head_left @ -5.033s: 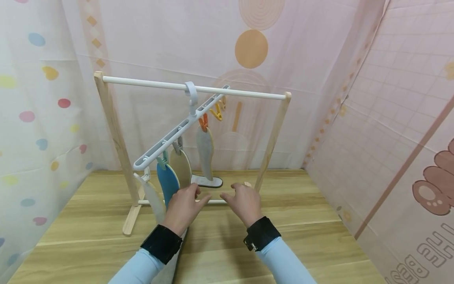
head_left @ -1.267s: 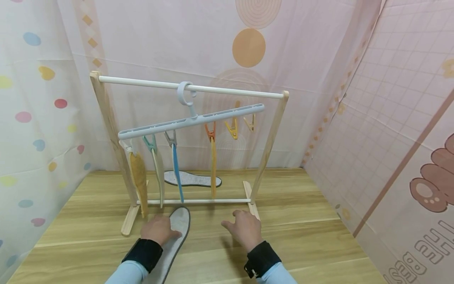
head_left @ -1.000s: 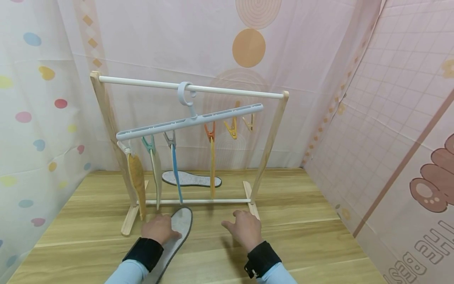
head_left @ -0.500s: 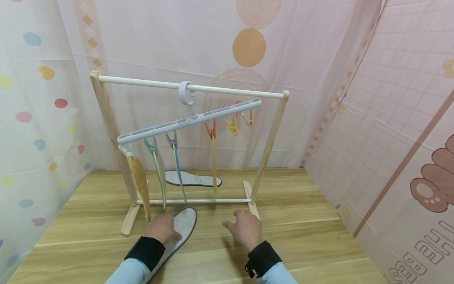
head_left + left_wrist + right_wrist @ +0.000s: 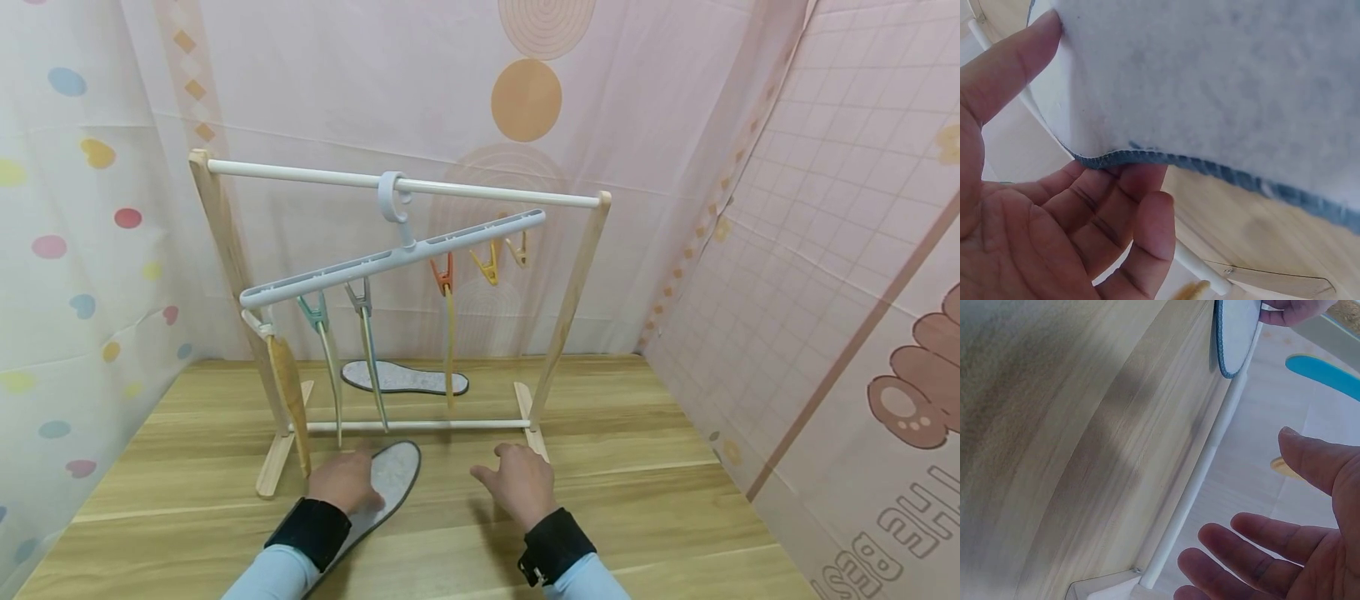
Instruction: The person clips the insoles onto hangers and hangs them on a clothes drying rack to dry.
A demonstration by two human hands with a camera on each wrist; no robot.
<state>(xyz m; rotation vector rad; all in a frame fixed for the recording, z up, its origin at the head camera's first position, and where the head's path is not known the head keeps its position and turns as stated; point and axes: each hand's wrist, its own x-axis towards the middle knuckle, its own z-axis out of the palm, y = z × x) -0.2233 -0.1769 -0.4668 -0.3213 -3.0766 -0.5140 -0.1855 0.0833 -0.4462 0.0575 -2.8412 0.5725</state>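
My left hand holds a grey insole with a dark stitched edge low over the table. In the left wrist view the thumb lies on the insole's grey face, with the other fingers under its edge. My right hand hovers to the right, fingers apart, holding nothing. Behind the hands a pale blue clip hanger hangs tilted, left end lower. Insoles hang from its white clip, green clip, grey clip and orange clip. The yellow clip and beige clip hold nothing.
A wooden rack with a white top rail and a white lower rail carries the hanger. Another grey insole lies at the back of the wooden table. Patterned curtains stand behind and beside.
Five seconds ago my left hand was higher, near the hanging insoles, and the hanger was turned more end-on. Lately the left hand and grey insole edged right; the hanger turned slightly.
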